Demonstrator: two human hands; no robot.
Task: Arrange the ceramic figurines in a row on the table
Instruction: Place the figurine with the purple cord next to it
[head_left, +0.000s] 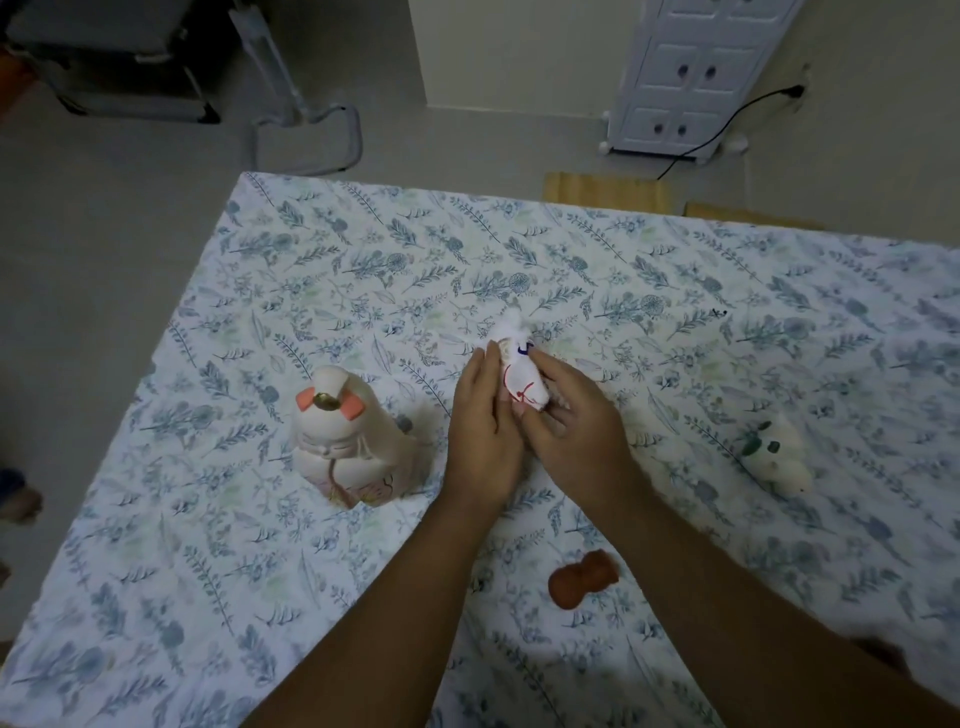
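Note:
A small white figurine (519, 371) with red and blue marks sits mid-table between both my hands. My left hand (483, 436) presses its left side and my right hand (571, 431) cups its right side and base. To the left stands a tall cream doll figurine (348, 441) with orange hair pieces, upright. At the right lies a white animal figurine (779, 457) with dark green marks. A small brown gourd-shaped figurine (582, 577) lies near me, between my forearms.
The table carries a floral blue-and-white cloth (260, 571); its left edge and far edge drop to the floor. Beyond it stand a white drawer cabinet (691, 78) with a black cable, wooden boards (602, 189) and a chair base (306, 135).

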